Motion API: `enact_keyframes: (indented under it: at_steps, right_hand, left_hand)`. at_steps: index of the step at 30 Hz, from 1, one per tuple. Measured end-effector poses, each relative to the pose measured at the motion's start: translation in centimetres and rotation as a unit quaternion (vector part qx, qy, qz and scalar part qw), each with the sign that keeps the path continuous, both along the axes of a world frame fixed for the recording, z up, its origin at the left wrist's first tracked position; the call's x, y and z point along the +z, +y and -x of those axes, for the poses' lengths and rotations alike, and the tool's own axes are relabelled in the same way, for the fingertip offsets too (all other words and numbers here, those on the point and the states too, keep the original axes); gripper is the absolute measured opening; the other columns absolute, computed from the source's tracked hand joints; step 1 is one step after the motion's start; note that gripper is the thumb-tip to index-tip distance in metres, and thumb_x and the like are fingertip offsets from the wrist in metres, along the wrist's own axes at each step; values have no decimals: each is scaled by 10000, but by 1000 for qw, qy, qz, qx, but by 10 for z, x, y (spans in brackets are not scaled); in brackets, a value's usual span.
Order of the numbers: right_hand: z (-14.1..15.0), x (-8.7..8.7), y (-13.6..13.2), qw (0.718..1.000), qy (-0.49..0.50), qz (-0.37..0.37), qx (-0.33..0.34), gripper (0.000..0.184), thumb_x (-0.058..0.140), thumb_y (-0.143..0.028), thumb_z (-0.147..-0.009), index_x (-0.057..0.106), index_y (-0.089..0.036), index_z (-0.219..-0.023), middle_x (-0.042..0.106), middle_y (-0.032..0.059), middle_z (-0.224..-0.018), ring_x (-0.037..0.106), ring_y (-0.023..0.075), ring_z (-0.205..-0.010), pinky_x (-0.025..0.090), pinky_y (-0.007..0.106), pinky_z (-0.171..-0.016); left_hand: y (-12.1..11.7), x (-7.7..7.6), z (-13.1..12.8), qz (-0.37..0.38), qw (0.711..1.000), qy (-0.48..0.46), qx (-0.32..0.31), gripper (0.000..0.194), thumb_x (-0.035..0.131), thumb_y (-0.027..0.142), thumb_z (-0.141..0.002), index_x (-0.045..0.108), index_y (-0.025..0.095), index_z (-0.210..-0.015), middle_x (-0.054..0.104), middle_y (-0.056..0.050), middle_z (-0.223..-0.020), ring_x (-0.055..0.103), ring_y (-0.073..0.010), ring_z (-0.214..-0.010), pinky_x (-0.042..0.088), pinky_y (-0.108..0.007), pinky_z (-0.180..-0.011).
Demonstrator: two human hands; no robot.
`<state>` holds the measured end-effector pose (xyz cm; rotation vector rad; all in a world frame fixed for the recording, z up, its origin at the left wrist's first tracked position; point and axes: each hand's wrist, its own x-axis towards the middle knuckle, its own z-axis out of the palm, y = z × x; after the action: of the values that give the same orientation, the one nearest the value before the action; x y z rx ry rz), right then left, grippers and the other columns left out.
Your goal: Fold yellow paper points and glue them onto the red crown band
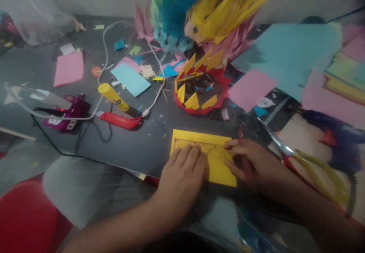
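Pressing on the clear ruler [209, 147], the left hand [184, 169] has its fingers laid out fairly flat and close together, gripping nothing. The yellow paper [222, 177] lies beneath those fingers and reaches across to the right fingertips. The right hand [251, 158] has its thumb and fingers closed around what looks like a red pencil [241, 134]; where its tip meets the sheet, I cannot tell.

The likeliest trouble, I judge, is a slip: the ruler is pinned mostly from the left fingers' side, so a sideways push from the right fingers could turn it and spoil the curved line between the two hands. The paper sits close to the near edge of the black table [148, 142], just below the fingers, so a drag towards the body could bend it or carry it over.

Beside the right hand, the scissors [286, 150] lie near the wrist and forearm; a wide swing could knock them. Beyond the fingertips, the red and yellow paper crown [192, 101] looks light enough for a careless reach to crush its points.
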<state>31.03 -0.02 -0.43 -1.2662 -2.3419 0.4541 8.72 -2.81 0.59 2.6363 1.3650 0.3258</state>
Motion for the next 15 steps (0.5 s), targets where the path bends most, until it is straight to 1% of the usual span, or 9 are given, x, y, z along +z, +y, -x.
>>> enact_keyframes:
  at_steps: [5, 10, 15]
  right_hand:
    - [4, 4, 1, 999, 22, -26, 12, 127, 598, -189, -733, 524, -243, -821, 677, 64, -876, 658, 241, -775, 527, 400, -687]
    - [6, 6, -1, 1000, 16, -17, -7, 106, 577, -171, -748, 501, -232, -790, 675, 73, -879, 658, 222, -801, 530, 389, -714]
    - [2, 0, -3, 999, 29, -29, -3, 108, 578, -199, -762, 494, -237, -818, 664, 69, -896, 652, 219, -811, 535, 390, -695]
  left_hand:
    - [-2, 0, 1, -6, 1000, -11, 6, 299, 477, 230, -900, 516, 135, -1181, 557, -75, -1281, 506, -219, -1181, 452, -386, -980]
    - [-1, 0, -1, -20, 999, -25, 6, 268, 433, 224, -916, 536, 127, -1143, 584, -85, -1245, 534, -219, -1149, 475, -385, -949]
    - [-2, -2, -1, -17, 1000, -16, 9, 274, 455, 215, -907, 513, 135, -1162, 568, -93, -1257, 520, -213, -1166, 465, -397, -968]
